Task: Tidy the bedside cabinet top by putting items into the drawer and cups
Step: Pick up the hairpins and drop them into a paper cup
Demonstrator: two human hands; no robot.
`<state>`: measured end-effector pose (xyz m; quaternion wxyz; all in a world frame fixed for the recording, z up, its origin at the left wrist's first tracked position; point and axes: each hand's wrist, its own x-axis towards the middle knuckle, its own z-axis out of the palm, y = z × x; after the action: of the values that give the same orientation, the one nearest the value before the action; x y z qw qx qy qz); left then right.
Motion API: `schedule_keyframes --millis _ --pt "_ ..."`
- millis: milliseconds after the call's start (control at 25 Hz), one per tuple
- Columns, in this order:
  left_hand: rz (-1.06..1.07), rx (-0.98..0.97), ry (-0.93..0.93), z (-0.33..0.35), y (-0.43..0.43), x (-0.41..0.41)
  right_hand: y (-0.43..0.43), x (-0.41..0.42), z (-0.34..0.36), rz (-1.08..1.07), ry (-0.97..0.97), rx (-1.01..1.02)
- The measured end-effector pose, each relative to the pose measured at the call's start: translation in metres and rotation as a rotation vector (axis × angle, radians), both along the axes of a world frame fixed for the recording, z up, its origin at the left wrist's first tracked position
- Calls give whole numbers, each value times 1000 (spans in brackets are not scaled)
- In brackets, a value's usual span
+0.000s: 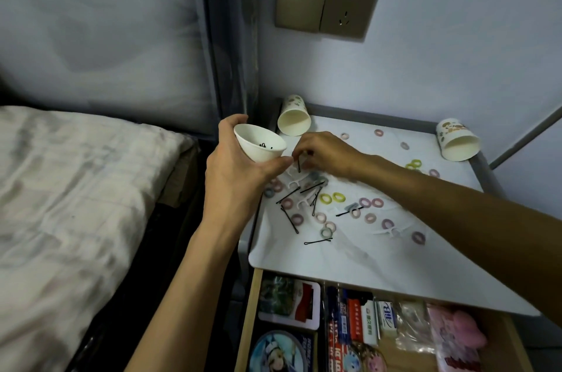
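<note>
While the fingertips (299, 156) of my right hand (328, 154) pinch a black hairpin (299, 165) upright just beside the rim, my left hand (234, 180) curls round the tilted white cup (260, 143), held at the cabinet top's (395, 265) far left edge. Loose hairpins (288, 195) and hair ties (320, 197) lie scattered across it; the drawer (248, 326) stands open nearest me.

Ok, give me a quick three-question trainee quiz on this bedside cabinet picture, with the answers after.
1. True or false: the drawer is open.
2. The left hand holds: A a paper cup; B a hair tie; C a floss pick.
3. Fill in: the right hand pinches a black ____.

Key: 1 true; 2 A; 3 hairpin.
</note>
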<state>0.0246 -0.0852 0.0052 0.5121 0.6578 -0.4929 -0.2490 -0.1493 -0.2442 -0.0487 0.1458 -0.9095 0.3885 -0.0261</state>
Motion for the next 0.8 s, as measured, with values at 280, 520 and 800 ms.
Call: schedule_keyframes --millis 280,520,800 --pt "-19 -2 7 -2 -1 -4 -9 0 -12 -45 -34 21" --pt "-23 -3 18 -1 -2 -5 -4 -5 -7 -55 39 -42" --pt "-22 5 28 -1 -2 -7 23 -22 14 52 -26 39"
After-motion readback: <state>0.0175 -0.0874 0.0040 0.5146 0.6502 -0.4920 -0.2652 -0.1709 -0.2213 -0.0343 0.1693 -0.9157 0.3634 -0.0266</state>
